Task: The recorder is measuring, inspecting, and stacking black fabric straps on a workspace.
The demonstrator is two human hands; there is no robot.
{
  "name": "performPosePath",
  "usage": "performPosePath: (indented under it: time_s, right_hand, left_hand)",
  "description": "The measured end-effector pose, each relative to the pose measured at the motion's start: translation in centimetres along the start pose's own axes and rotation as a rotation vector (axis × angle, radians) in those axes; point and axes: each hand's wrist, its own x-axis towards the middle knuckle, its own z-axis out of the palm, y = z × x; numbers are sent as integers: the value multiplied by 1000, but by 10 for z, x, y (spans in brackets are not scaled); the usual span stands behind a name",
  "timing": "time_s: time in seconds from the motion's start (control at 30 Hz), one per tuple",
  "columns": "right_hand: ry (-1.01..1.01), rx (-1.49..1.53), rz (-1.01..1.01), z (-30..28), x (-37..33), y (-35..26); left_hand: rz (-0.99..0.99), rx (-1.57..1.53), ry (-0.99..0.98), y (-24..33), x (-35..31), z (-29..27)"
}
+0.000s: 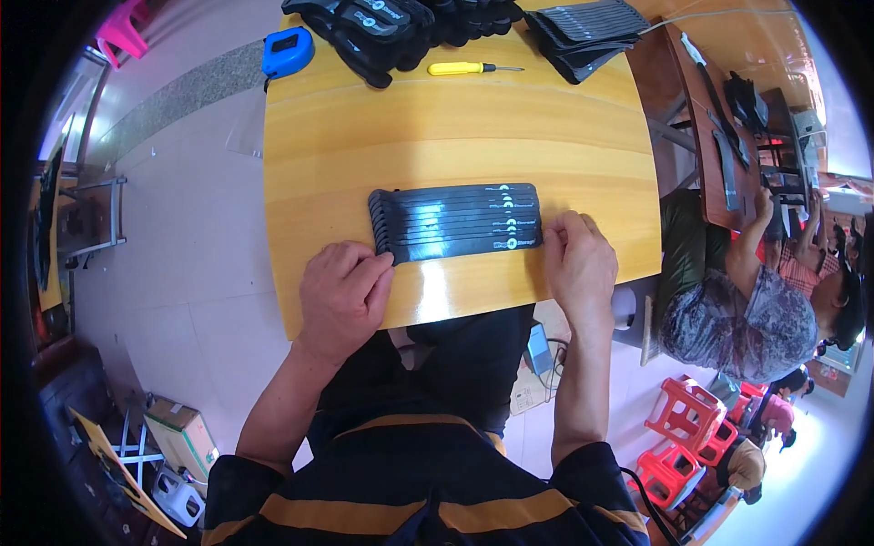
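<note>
A row of flat black straps [464,218] lies overlapped on the wooden table [455,136] in front of me, with looped, ridged ends on the left and small white prints near the right. At their lower left corner, my left hand [344,289] is closed, thumb and forefinger pinching the edge. My right hand [581,264] is curled at the opposite end, its fingertips against the short edge of the straps; part of its grip is hidden behind the fingers.
Along the far edge are a blue tape measure [288,52], a yellow-handled screwdriver [460,68], bundled black straps [373,32] and another strap stack [587,41]. To the right, a person [742,309] sits at a brown table [719,164]. Red stools [687,409] stand at lower right.
</note>
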Motion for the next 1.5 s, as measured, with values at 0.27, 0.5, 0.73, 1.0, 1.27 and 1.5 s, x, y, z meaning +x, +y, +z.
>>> performPosePath:
  time_s: [0.27,0.5,0.73,1.0,1.27,1.5]
  right_hand:
    - [-196,102,-572,42,-60,-83]
    - [-174,-17,-482,64,-62,-56]
    - [-45,-198,-218,45,-56,5]
    - [138,26,-269,36,-52,-26]
    - [176,81,-539,95,22,-96]
    - [236,105,-619,118,23,-86]
  left_hand:
    - [12,-15,5,0,-1,2]
    - [6,-8,13,3,-2,1]
    - [24,-28,67,0,-3,0]
    - [-6,-97,-40,8,-8,-27]
    - [-40,-351,123,28,57,41]
    - [40,-250,15,25,56,54]
